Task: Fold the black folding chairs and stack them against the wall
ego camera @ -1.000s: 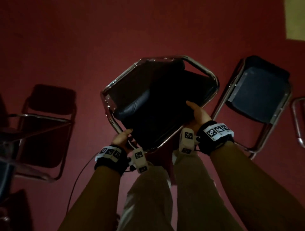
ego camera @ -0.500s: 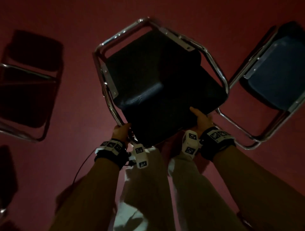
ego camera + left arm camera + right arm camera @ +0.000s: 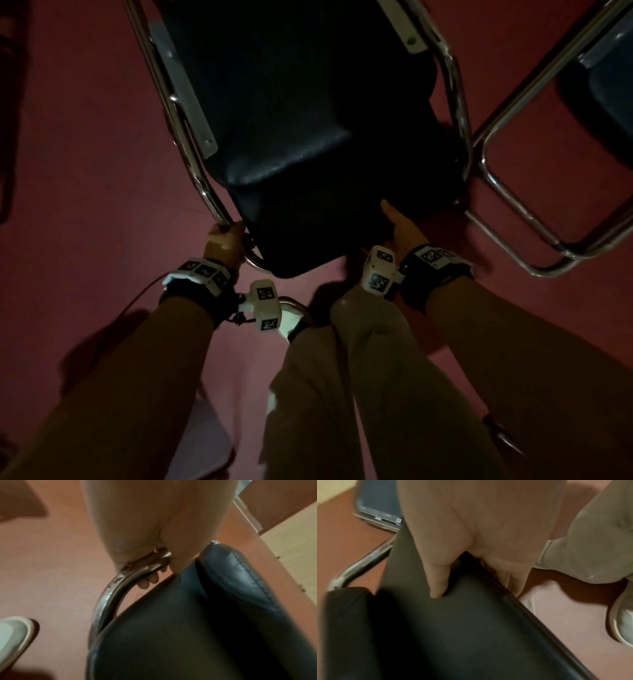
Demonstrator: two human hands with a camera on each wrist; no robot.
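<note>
A black folding chair (image 3: pixel 301 113) with chrome tubing fills the top middle of the head view, its padded seat folded flat against the frame. My left hand (image 3: pixel 224 240) grips the curved chrome tube (image 3: pixel 109 596) at the chair's near left corner, fingers (image 3: pixel 150 580) wrapped round it. My right hand (image 3: pixel 404 229) holds the near edge of the black seat (image 3: pixel 462 628), thumb (image 3: pixel 436 582) pressed on top and fingers (image 3: pixel 513 578) underneath.
A second chair (image 3: pixel 603 85) with a dark blue seat and chrome legs (image 3: pixel 513 192) stands unfolded close on the right, also seen in the right wrist view (image 3: pixel 380 503). Red floor (image 3: pixel 85 171) lies all round. My legs (image 3: pixel 342 377) and white shoes (image 3: pixel 623 620) are just below the chair.
The held chair has come closer and swung more upright in front of me. Both hands keep the same grips. The dark chair on the left has left the view.
</note>
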